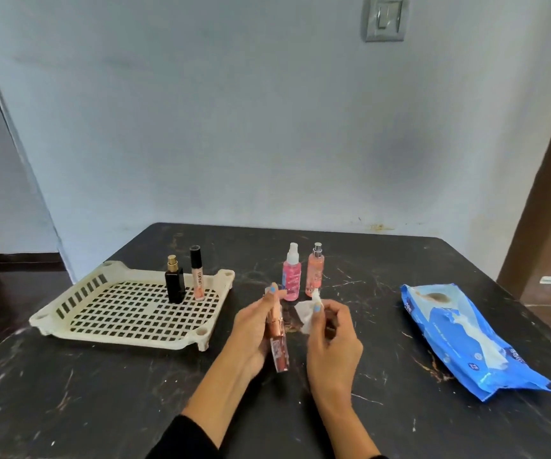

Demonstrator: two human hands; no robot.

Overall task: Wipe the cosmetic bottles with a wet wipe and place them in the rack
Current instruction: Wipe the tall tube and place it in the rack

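A dark marble-patterned table (366, 409) stands against a pale blue wall. On its left side lies a cream plastic rack (125, 329) with a grid floor, and two bottles already stand upright near its far edge: a black perfume bottle (174, 282) with a gold top, and just beside it a slim lip gloss tube (197, 274) with a black cap. On the right of the table lies a blue pack of wet wipes (462, 339), one wipe poking from its opening. Behind the hands, two spray bottles stand upright close together on the table, one pink spray bottle (291, 276) and one peach spray bottle (315, 272), seemingly not yet wiped. In the middle, the left hand (254, 332) holds a small rose-gold bottle (276, 336) above the table, fingers curled round it. The right hand (332, 336) pinches a crumpled white wipe (307, 314) between fingertips, just beside the bottle's upper end. The wiping step appears to be in hand. Next, the wipe likely needs rubbing along the bottle, then the bottle standing upright in the rack.
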